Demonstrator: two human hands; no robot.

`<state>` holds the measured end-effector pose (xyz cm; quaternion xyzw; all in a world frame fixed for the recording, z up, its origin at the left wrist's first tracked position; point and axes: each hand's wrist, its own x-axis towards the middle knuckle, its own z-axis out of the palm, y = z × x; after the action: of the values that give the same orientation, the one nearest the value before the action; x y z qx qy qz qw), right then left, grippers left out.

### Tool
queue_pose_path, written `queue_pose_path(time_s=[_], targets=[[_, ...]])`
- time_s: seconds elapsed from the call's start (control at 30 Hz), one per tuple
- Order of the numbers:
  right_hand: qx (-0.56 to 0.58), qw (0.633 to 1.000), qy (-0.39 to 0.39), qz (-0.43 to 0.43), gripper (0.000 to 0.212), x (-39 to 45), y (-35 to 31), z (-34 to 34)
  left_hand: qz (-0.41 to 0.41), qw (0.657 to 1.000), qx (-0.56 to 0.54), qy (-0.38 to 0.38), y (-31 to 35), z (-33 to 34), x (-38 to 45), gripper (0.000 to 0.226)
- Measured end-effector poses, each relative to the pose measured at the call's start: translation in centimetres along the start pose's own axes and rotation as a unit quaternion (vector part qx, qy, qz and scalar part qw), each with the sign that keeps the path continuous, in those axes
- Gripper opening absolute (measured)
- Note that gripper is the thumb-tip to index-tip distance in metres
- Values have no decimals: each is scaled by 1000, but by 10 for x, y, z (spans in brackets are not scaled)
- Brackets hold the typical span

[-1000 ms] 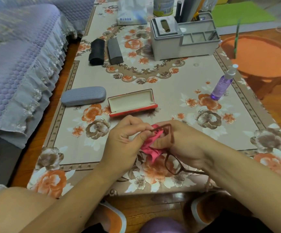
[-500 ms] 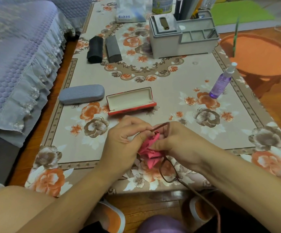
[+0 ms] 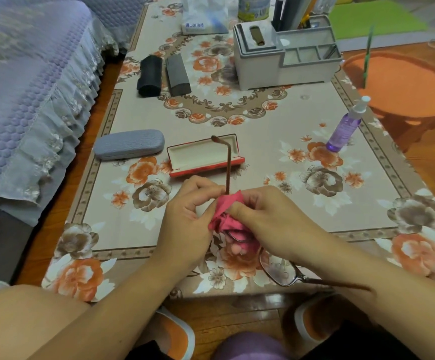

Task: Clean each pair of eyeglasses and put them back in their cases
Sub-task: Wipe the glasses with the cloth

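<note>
Brown-framed eyeglasses (image 3: 280, 274) are held over the near edge of the table. One temple arm stands up toward the red case, the other points right under my wrist. My left hand (image 3: 187, 216) pinches the frame at the base of the raised arm. My right hand (image 3: 265, 216) grips a pink cloth (image 3: 228, 216) bunched over one lens. An open red case (image 3: 206, 157) with a cream lining lies just beyond my hands. A closed grey case (image 3: 129, 144) lies to its left. Two dark cases (image 3: 150, 75) (image 3: 178, 74) lie farther back.
A purple spray bottle (image 3: 346, 128) stands at the right. A grey desk organiser (image 3: 284, 53) sits at the back, with a tissue pack and a tin behind it. A lilac-covered sofa (image 3: 29, 87) borders the table's left side. An orange stool (image 3: 403, 84) stands to the right.
The glasses have turned in my hands: one temple arm now stands up over the red case, the free lens has swung lower right. The cloth has bunched deeper into my right hand.
</note>
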<state>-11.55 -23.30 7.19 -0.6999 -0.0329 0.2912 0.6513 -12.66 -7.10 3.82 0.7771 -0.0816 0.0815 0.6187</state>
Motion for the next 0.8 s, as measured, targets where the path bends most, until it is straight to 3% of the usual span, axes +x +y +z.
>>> queue_pose_path(time_s=[0.17,0.33,0.43,0.5,0.57,0.63,0.73,0.8], targets=[[-71,997,32,-23,51,3,0,-5,38,996,76,-13,5,1,-2,35],[5,1000,-21,15,31,8,-2,-22,73,995,55,34,-1,-11,7,13],[-34,995,90,20,28,18,-4,-48,83,994,60,49,-2,-15,6,7],[-119,971,203,-31,26,22,-11,-60,90,993,60,48,-1,-16,5,8],[-187,942,267,-76,23,22,-12,-63,107,991,61,45,-1,-14,4,10],[-177,950,240,-94,16,22,-7,-55,131,988,71,42,0,-13,5,8],[-28,988,128,-77,8,18,0,-38,164,982,91,33,-1,-13,6,13],[70,995,53,-43,7,15,2,-29,171,978,119,24,-4,-15,7,12]])
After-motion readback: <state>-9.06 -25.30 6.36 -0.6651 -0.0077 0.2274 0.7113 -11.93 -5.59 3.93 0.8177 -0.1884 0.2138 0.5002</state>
